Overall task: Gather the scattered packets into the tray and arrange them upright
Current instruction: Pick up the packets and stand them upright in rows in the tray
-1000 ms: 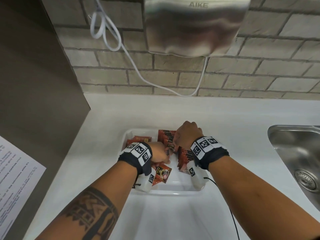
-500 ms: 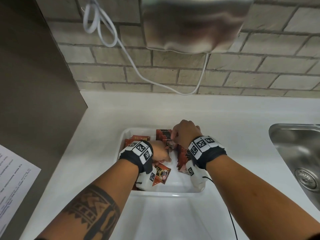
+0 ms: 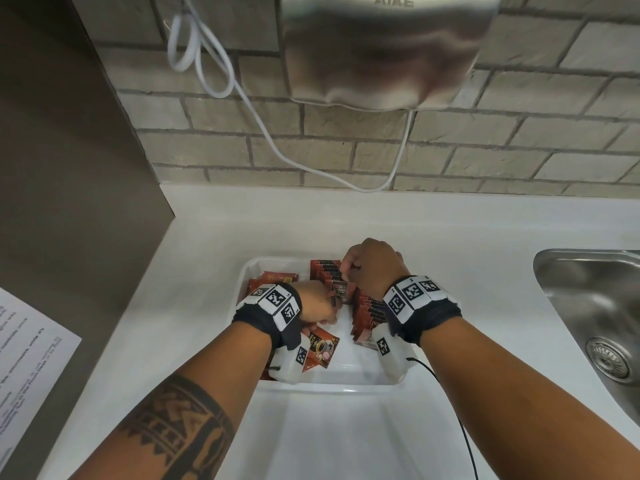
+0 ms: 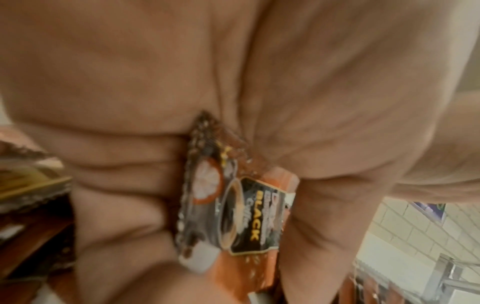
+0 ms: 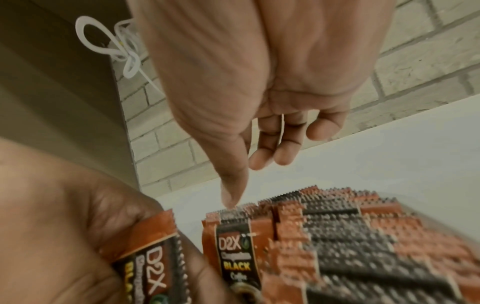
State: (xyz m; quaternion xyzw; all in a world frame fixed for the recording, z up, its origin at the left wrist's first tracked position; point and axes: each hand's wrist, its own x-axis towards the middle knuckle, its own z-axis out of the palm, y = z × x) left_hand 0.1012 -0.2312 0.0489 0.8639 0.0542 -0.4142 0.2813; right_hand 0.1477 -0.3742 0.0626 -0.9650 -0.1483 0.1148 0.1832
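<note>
Both forearms reaching over white tray on white tabletop, wrists bent down. Left hand low in tray centre, fingers curled, pinching one D2X coffee packet against thumb. Right hand knuckles-up at far end of tray; thumb tip touching top edge of front packet in upright row, other fingers loosely curled, close together, holding nothing. Loose packet flat on tray floor just below left fingers; more flat packets to their left.

Head view only: tray outline, sink, hand dryer w/ white cable. Left wrist view only: grip on held packet, seen blurred. Right wrist view only: serrated tops of row, thumb contact.
</note>
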